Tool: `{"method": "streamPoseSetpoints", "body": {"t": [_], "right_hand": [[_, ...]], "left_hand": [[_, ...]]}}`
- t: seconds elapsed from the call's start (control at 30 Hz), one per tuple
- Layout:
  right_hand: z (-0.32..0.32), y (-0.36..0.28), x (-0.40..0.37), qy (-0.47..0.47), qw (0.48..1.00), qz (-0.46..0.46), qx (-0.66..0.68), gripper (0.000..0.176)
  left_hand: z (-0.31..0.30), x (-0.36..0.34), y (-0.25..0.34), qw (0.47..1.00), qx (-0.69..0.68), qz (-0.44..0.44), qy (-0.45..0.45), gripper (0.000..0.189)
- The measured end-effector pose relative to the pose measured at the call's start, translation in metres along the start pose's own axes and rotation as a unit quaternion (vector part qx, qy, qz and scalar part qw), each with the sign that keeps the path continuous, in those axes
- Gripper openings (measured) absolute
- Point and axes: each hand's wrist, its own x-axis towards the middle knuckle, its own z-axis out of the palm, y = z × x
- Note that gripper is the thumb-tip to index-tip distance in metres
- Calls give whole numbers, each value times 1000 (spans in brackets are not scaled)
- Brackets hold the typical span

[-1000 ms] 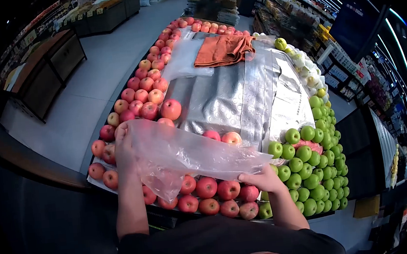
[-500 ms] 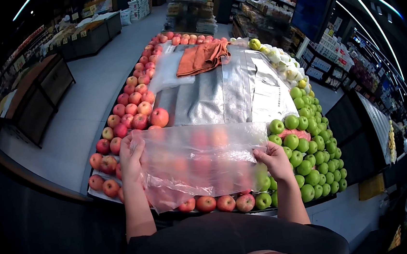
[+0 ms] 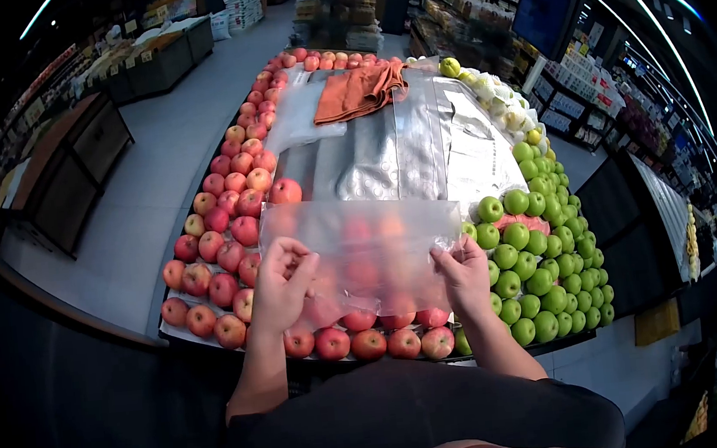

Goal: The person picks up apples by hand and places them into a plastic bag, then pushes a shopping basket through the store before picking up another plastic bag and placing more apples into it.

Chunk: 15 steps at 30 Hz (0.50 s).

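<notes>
A clear, frosted plastic bag is spread upright between my two hands, over the near rows of red apples, which show blurred through it. My left hand is at the bag's left part, its fingers curled toward the thumb and closed on the plastic. At the right edge my right hand pinches the bag between thumb and fingers. Red apples lie close to the left hand. Green apples sit just beyond the right hand.
An orange-brown cloth lies on the silvery sheeting mid-stand, beside white printed sheets. Pale fruit in foam nets lines the far right edge. A dark wooden counter stands left across the aisle, with a dark display unit at right.
My left hand has moved inward from the bag's left edge, its fingers more curled. The bag now spans less width between the hands. My right hand has shifted slightly left.
</notes>
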Motion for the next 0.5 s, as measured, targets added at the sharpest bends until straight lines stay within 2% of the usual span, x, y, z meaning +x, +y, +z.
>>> {"method": "streamPoseSetpoints", "body": {"t": [0.03, 0.07, 0.1, 0.13, 0.2, 0.23, 0.27, 0.3, 0.33, 0.4, 0.43, 0.47, 0.5], "right_hand": [[16, -4, -11, -53, 999, 11, 2, 24], [17, 5, -19, -138, 983, -23, -121, 20], [30, -5, -30, -203, 964, -32, -168, 17], [36, 9, -31, -276, 921, -194, -193, 16], [39, 12, -39, -247, 949, -78, -179, 17], [38, 5, -38, -245, 950, -79, -180, 17], [34, -6, -36, -261, 935, -37, -237, 18], [29, -13, -36, -276, 916, 5, -292, 20], [21, -6, -35, -275, 916, 5, -291, 20], [6, 18, -33, -242, 955, 33, -168, 25], [3, 25, -31, -209, 961, -15, -180, 28], [-3, 25, -29, -209, 961, -13, -180, 28], [-5, 16, -26, -190, 939, -44, -282, 27]], "left_hand": [[19, -8, -3, 987, -59, -74, -126, 17], [44, -14, -13, 984, -54, -46, -162, 19], [63, -18, -24, 979, -48, -16, -199, 21], [72, -20, -32, 978, -47, -17, -203, 21], [80, -21, -48, 990, -46, 17, -133, 25], [78, -20, -56, 987, -96, 8, -128, 28], [75, -22, -63, 987, -96, 8, -130, 28], [69, -24, -68, 986, -125, -33, -102, 29], [65, -24, -71, 983, -153, -74, -73, 29], [59, -24, -73, 975, -197, -85, -61, 26], [53, -23, -73, 956, -265, -116, -46, 23], [46, -22, -73, 931, -332, -147, -30, 21], [40, -21, -73, 931, -333, -149, -29, 21]]}}
